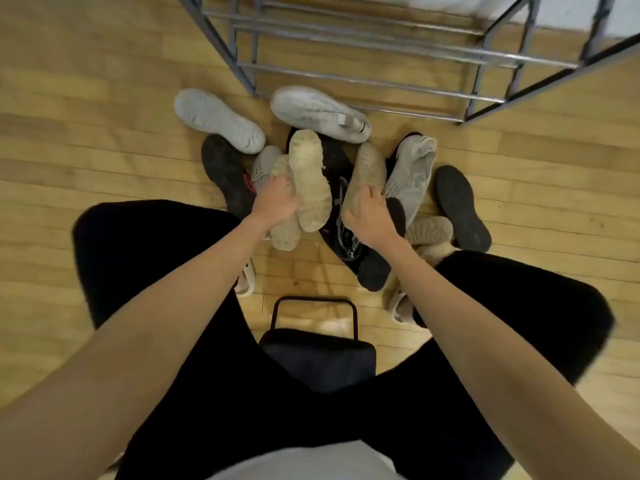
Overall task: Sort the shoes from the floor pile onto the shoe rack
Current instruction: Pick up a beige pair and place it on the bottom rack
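Note:
A pile of shoes lies on the wooden floor in front of my knees. My left hand [275, 199] rests on a beige shoe [284, 233] lying sole up, beside a cream shoe [309, 178], also sole up. My right hand [369, 216] grips the heel of a tan knit shoe [367, 171]. Two white shoes [218, 121] [317, 112] lie at the far side of the pile. Past them stands the metal shoe rack [374, 53], its bars bare.
Black shoes lie at the pile's left [227, 174] and right [462, 207], and a grey knit shoe [412, 174] sits right of my right hand. A black stool [317, 355] stands between my legs. Open wooden floor [86, 133] stretches to the left.

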A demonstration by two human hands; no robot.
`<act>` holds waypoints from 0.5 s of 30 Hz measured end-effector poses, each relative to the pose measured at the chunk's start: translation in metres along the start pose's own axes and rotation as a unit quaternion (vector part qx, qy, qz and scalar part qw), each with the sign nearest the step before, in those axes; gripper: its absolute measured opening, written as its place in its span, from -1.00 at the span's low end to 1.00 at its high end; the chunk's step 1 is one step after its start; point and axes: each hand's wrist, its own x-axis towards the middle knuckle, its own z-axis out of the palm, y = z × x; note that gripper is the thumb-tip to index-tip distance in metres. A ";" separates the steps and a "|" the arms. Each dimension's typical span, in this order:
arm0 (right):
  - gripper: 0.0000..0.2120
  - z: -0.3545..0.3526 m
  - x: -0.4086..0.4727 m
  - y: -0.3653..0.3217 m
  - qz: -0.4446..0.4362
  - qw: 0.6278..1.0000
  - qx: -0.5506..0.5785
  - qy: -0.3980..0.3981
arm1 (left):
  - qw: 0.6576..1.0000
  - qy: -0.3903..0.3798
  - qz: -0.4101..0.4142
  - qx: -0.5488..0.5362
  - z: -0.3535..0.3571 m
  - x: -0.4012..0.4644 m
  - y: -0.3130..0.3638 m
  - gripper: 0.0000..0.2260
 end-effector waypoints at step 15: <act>0.08 0.117 0.116 0.038 -0.089 0.994 0.057 0.035 | 0.987 0.148 0.016 0.062 0.070 0.118 -0.108 -0.69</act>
